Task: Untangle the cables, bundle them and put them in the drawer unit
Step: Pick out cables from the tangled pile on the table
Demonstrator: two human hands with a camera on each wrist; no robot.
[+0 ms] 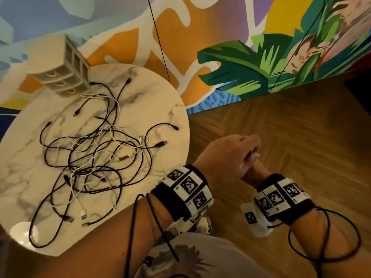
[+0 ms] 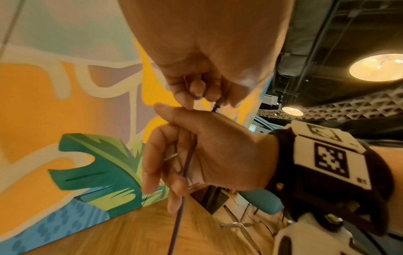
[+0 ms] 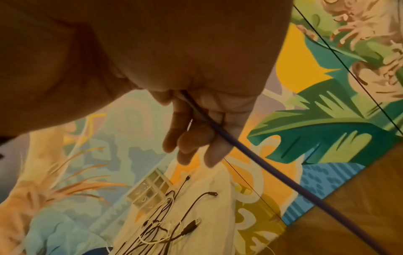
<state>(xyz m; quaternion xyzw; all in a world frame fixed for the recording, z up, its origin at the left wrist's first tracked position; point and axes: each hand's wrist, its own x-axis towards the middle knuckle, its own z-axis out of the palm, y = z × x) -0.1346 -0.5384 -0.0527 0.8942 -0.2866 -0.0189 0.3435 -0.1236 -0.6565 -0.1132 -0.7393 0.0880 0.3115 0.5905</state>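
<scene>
**Both hands on one dark cable, beside the round marble table**

Left hand (image 2: 209,43) pinches the end of a dark cable (image 2: 187,163) between its fingertips. Right hand (image 2: 202,151), touching it from below, curls its fingers round the same cable, which trails down out of the palm. Both hands hang over the wooden floor (image 1: 281,127), just off the marble table (image 1: 170,101). Tangled black and white cables (image 1: 90,157) lie on the table; the drawer unit (image 1: 66,77) stands at its far edge, touching the tangle.

Your support: round marble-top table (image 1: 170,109) | on it: tangled black and white cables (image 1: 94,157) | drawer unit (image 1: 64,71) at far edge
</scene>
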